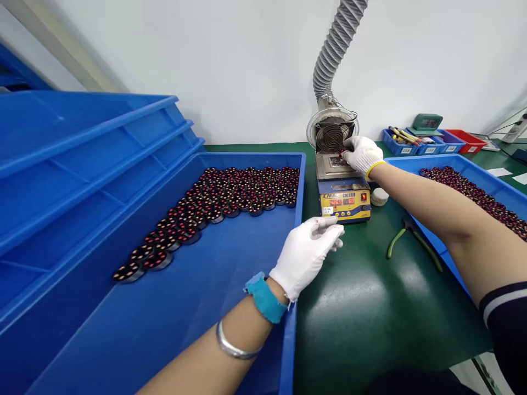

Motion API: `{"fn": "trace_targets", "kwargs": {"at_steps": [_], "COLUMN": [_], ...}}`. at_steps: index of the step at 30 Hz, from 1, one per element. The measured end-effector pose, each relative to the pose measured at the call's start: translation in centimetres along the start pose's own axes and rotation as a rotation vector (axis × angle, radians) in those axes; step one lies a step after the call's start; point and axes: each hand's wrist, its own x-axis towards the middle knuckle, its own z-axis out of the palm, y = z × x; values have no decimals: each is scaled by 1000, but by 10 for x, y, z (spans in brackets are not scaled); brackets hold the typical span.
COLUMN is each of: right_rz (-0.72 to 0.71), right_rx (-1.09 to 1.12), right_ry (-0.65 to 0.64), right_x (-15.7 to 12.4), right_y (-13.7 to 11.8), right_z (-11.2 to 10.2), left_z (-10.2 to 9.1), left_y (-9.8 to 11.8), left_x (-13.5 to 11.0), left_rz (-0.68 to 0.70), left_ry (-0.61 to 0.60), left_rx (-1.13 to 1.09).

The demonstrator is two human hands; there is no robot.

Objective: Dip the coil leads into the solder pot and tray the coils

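Note:
My right hand (362, 154), in a white glove, is closed on a small dark red wound coil (342, 153) and holds it over the square pot of the solder station (343, 184), just in front of the round fan grille. My left hand (307, 252), also gloved, hovers above the right rim of the big blue tray (247, 285) with its fingers loosely together and nothing in them. Rows of several dark red coils (230, 195) fill the far part of that tray.
A grey ribbed fume hose (337, 44) comes down to the fan. Green-handled cutters (414, 241) and a small white pot (379, 196) lie on the green mat. A second blue tray of coils (473, 189) is at right, stacked blue trays at left, small bins at the back.

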Motion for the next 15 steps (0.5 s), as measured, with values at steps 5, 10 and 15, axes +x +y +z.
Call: {"fn": "trace_targets", "kwargs": {"at_steps": [5,10,15], "right_rz": [-11,-8,11], "right_rx": [41,30,87], "right_ry": [33,32,31], "right_x": [5,4,0], "right_y": [2,3,-1], "right_z": [-1,2,-5], "left_z": [0,-1,0], "left_y": [-1,-1,-5], "left_x": [0,-1,1], "left_rz": [-2,-2,5], "left_ry": [-5,-11,-23], "left_rx": [21,37,66]}}
